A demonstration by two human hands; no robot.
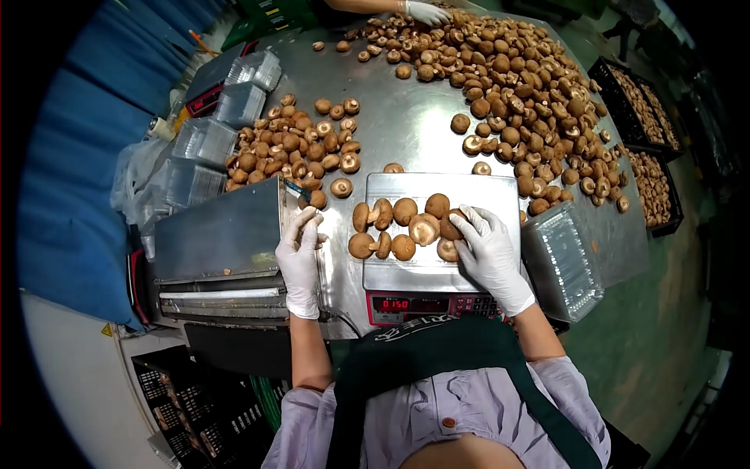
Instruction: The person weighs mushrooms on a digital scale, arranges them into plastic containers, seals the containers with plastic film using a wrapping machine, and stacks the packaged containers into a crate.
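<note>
Several brown mushrooms (424, 229) lie in two rough rows on the metal plate of a scale (406, 277), whose red display reads about 0.150. My right hand (492, 254), in a white glove, has its fingers around a mushroom (451, 228) at the right end of these rows. My left hand (299, 262), also gloved, is left of the scale beside a metal box (223, 227). Its fingers are bent near a mushroom (318, 199); a small brown piece shows by the fingertips, too small to make out.
A mushroom pile (293, 144) lies at the left, a larger one (531, 94) at the back right. Clear plastic trays (205, 141) stand at the left, more (564, 258) at the right. Another person's gloved hand (427, 12) is at the far edge. Black crates (656, 187) stand beyond.
</note>
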